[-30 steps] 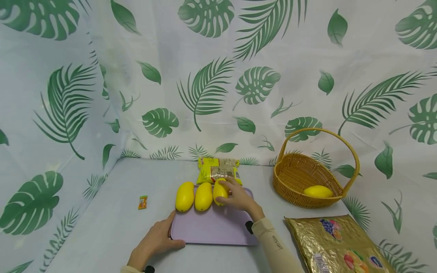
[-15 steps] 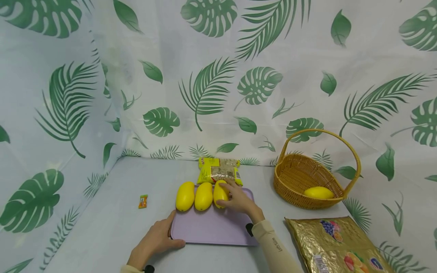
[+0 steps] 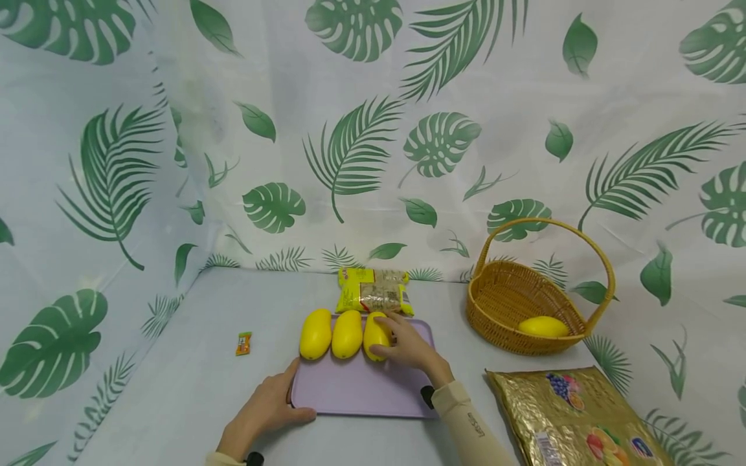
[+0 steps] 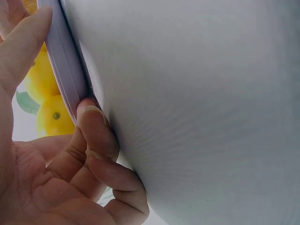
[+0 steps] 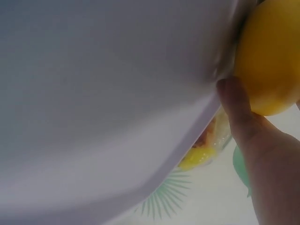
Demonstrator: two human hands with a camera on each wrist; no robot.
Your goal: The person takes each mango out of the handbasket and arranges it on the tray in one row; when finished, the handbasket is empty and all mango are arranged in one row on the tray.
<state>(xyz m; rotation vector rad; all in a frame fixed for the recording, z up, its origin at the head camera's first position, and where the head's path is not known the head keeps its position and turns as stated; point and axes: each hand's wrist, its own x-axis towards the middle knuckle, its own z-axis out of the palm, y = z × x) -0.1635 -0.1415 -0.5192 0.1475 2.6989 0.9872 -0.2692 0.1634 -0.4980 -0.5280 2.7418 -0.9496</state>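
Note:
A lilac tray [image 3: 361,391] lies on the table, with several yellow mangoes about it. Along its far side are a left mango [image 3: 315,334], a middle mango [image 3: 347,335] and a right mango [image 3: 375,336]. My right hand [image 3: 410,346] grips the right mango from its right side, thumb toward the near end. In the right wrist view the thumb lies against that mango [image 5: 272,58], beside the tray's wall. My left hand [image 3: 268,404] holds the tray's near left corner. The left wrist view shows the thumb on the rim and the fingers [image 4: 96,129] curled at its underside.
A wicker basket [image 3: 495,320] with a tall handle stands at the right, holding another mango [image 3: 543,326]. A gold fruit-print bag [image 3: 559,414] lies in front of it. Behind the tray is a yellow packet [image 3: 373,290]; a small orange wrapped sweet [image 3: 243,343] lies left.
My right hand has drawn the right mango slightly nearer, into line with the other two. The left hand stays on the tray's corner.

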